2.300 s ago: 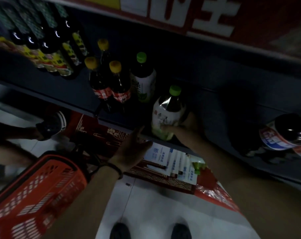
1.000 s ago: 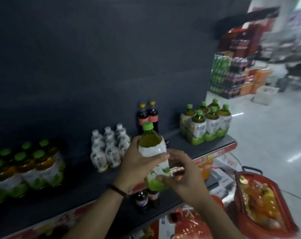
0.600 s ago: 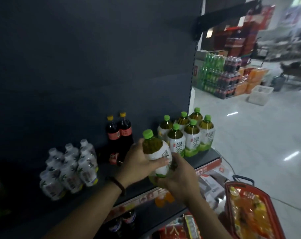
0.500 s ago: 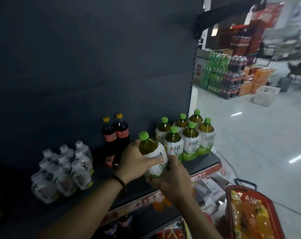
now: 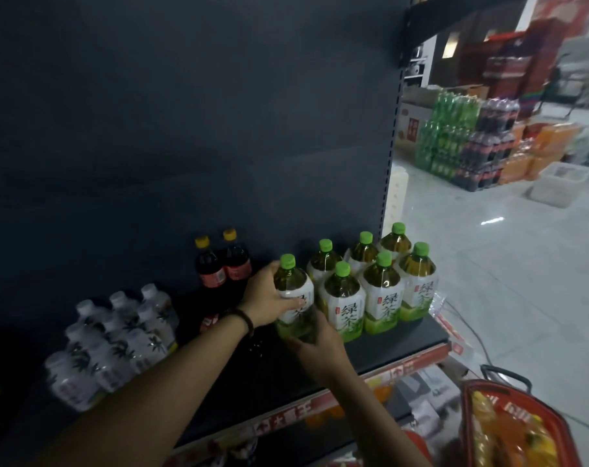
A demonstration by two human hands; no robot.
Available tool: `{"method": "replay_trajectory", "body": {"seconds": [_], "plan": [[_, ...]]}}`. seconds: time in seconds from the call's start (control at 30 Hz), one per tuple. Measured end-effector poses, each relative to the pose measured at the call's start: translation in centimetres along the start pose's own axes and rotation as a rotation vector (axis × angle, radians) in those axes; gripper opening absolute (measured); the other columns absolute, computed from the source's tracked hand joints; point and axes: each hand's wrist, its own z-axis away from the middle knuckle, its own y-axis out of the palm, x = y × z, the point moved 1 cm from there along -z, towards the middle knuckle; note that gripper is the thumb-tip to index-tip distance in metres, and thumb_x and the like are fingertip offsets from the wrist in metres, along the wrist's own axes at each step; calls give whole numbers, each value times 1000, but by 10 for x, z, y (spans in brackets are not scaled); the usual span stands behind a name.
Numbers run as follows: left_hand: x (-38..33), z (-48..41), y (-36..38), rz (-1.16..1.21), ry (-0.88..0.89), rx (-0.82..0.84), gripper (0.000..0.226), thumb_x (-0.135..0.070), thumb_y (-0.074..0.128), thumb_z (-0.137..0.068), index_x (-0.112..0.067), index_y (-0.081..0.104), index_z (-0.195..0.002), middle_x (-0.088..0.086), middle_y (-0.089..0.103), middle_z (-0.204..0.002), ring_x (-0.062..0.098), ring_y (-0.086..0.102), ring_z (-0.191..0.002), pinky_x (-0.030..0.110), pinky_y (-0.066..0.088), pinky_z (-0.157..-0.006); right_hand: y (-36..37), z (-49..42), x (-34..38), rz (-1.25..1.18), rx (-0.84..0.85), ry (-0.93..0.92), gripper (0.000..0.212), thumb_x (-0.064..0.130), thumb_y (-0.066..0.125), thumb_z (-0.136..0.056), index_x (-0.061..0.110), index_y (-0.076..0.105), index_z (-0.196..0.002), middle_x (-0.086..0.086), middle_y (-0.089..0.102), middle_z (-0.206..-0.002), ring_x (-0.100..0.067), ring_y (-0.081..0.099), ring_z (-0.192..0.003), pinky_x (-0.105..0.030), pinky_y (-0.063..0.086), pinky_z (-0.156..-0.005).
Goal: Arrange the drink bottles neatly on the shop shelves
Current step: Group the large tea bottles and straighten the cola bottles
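A green tea bottle with a green cap and white label stands on the dark shelf, touching the left side of a group of several like green tea bottles. My left hand grips its upper body from the left. My right hand holds its base from the front. Two dark soda bottles with yellow caps stand behind my left hand.
A cluster of small white-capped bottles sits at the shelf's left. A red shopping basket with drinks is on the floor at lower right. Stacked drink packs stand across the aisle, next to a white bin.
Both hands have carried the green tea bottle rightward and down, from mid-air in front of the shelf to beside the group of green tea bottles.
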Motion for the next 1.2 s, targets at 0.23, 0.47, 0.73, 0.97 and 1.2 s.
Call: {"method": "replay_trajectory", "body": {"seconds": [0.23, 0.47, 0.73, 0.97, 1.2], "plan": [[24, -25, 14, -7, 4, 57, 66, -30, 95, -58, -31, 60, -114, -6, 72, -113, 14, 71, -106, 44, 60, -96, 3, -8, -10, -38, 65, 47, 80, 38, 81, -83, 20, 44, -152, 2, 59, -143, -16, 53, -135, -39, 48, -113], [49, -62, 23, -25, 18, 110, 90, -50, 87, -45, -37, 52, -127, 1, 64, -126, 20, 66, -117, 47, 57, -102, 9, -16, -13, 3, 50, 41, 81, 36, 81, -87, 16, 41, -155, -2, 50, -153, -20, 43, -144, -25, 36, -111], [39, -61, 24, -47, 24, 97, 84, -19, 97, -65, -25, 50, -135, 6, 61, -132, 25, 61, -124, 47, 52, -108, 15, -22, -9, 27, 31, 53, 81, 42, 79, -83, 17, 43, -151, -3, 56, -148, -22, 50, -139, -31, 44, -110], [40, -59, 24, -95, -9, 99, 95, -19, 97, -68, -19, 45, -146, 7, 56, -140, 26, 57, -131, 43, 48, -113, 17, -27, -7, 18, 33, 48, 72, 29, 79, -87, 17, 44, -149, 0, 57, -142, -20, 51, -136, -24, 40, -104], [18, -8, -13, -176, -63, 17, 85, -32, 82, -87, -18, 35, -156, 9, 46, -156, 27, 49, -143, 44, 44, -119, 16, -15, 4, 30, 29, 1, 65, 30, 77, -91, 17, 48, -148, -5, 63, -137, -21, 58, -129, -39, 51, -106]]}}
